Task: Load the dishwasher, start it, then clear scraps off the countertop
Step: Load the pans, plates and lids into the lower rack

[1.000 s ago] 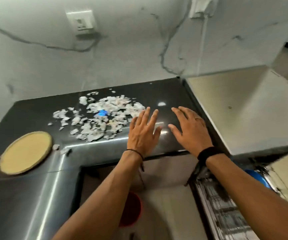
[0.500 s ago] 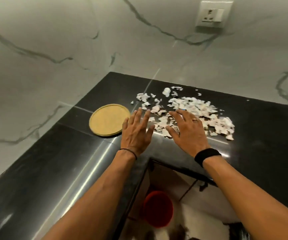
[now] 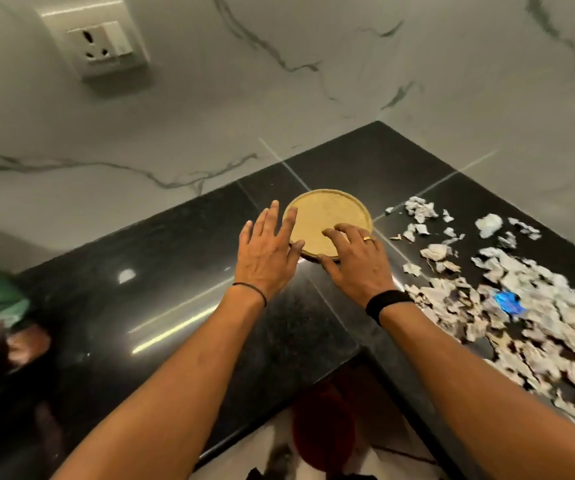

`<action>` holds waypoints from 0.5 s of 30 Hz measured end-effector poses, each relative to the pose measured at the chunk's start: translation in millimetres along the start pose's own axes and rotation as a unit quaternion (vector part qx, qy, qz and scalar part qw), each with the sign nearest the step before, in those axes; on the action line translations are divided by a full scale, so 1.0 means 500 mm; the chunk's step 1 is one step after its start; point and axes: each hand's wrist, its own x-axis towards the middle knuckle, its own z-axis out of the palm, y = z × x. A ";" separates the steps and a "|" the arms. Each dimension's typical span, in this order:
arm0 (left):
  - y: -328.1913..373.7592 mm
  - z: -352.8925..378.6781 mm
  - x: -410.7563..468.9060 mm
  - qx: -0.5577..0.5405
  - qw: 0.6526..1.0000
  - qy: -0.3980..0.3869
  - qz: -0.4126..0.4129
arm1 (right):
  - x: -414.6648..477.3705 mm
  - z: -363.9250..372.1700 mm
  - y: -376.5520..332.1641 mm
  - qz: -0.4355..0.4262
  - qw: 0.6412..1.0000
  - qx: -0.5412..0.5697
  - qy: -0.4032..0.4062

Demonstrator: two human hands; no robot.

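A round yellow plate (image 3: 327, 216) lies flat on the black counter (image 3: 140, 271), close to the back corner where the two walls meet. Both hands are at the plate.

The left hand (image 3: 267, 251) is at the plate's left edge. Its fingers are straight and spread out, and it holds nothing. Two fingertips reach over the rim. A thin black cord (image 3: 251, 289) goes round this wrist.

The right hand (image 3: 357, 261) is on the near right part of the plate. Its fingers are bent, with the tips on top of the plate, and the thumb lies by the near rim. It is not clear if this hand grips the plate or only touches it. It has a gold ring (image 3: 368, 239) and a black wristband (image 3: 388, 301).

The white paper scraps (image 3: 507, 327) are scattered over the right side of the counter, just beside the plate and on toward the front edge. One blue scrap (image 3: 507, 302) lies among them.

A white socket (image 3: 100, 41) is on the marble wall (image 3: 348, 64). Below the counter's front edge there is a blurry red round thing (image 3: 324, 431).
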 end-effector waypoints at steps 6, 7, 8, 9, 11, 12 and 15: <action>-0.016 0.037 -0.008 0.021 0.998 0.004 -0.064 | 0.071 0.071 0.015 -0.062 0.997 0.005 -0.049; -0.017 0.043 -0.011 0.025 0.997 0.001 -0.075 | 0.082 0.081 0.020 -0.067 0.996 0.003 -0.063; -0.017 0.048 -0.015 0.028 0.996 -0.002 -0.086 | 0.092 0.090 0.025 -0.072 0.994 -0.003 -0.078; -0.018 0.052 -0.019 0.032 0.995 -0.005 -0.096 | 0.102 0.099 0.031 -0.077 0.992 -0.012 -0.094; -0.020 0.059 -0.027 0.038 0.993 -0.015 -0.109 | 0.116 0.118 0.044 -0.084 0.988 -0.038 -0.122; -0.021 0.062 -0.029 0.039 0.992 -0.021 -0.114 | 0.121 0.127 0.050 -0.086 0.986 -0.048 -0.131; -0.017 0.067 -0.028 0.038 0.991 -0.035 -0.124 | 0.131 0.149 0.069 -0.090 0.985 -0.072 -0.129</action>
